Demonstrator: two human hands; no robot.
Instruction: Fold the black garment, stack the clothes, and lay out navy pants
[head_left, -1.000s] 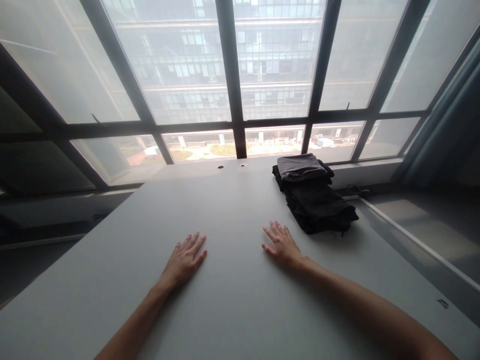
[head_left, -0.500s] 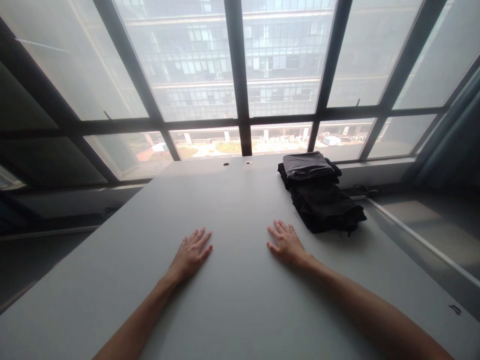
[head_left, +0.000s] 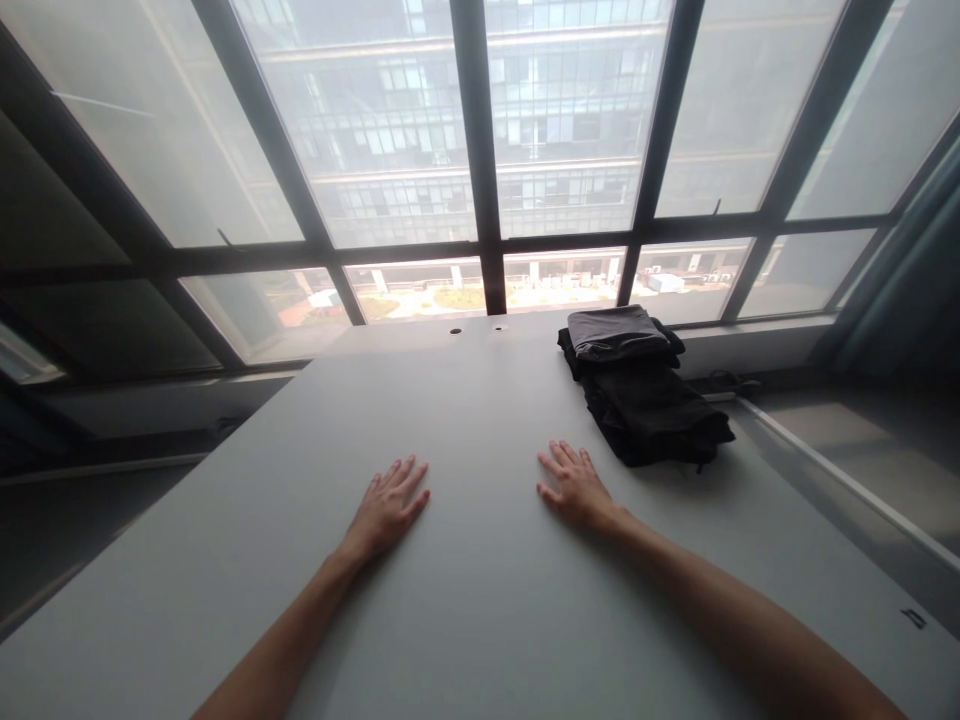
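The left hand (head_left: 387, 510) and right hand (head_left: 576, 487) lie flat, open and empty on the pale grey table (head_left: 465, 600). A stack of folded black clothes (head_left: 649, 415), topped by a folded grey garment (head_left: 619, 333), sits just beyond the right hand, not touching it. A small dark mark (head_left: 913, 618) on the table is too small to read.

Both hands rest palm-down on a pale grey table (head_left: 465, 620), fingers spread and holding nothing. The left hand (head_left: 388, 508) lies on bare tabletop, well apart from the right hand (head_left: 576, 488), which sits just beside a folded stack of dark clothing (head_left: 651, 420) without touching it. A folded grey garment (head_left: 619, 333) tops the stack. Two small round holes (head_left: 475, 327) mark the table's far edge, before a tall gridded window (head_left: 480, 150) overlooking a multi-storey building (head_left: 465, 120); a blue-grey curtain (head_left: 892, 270) hangs at right.
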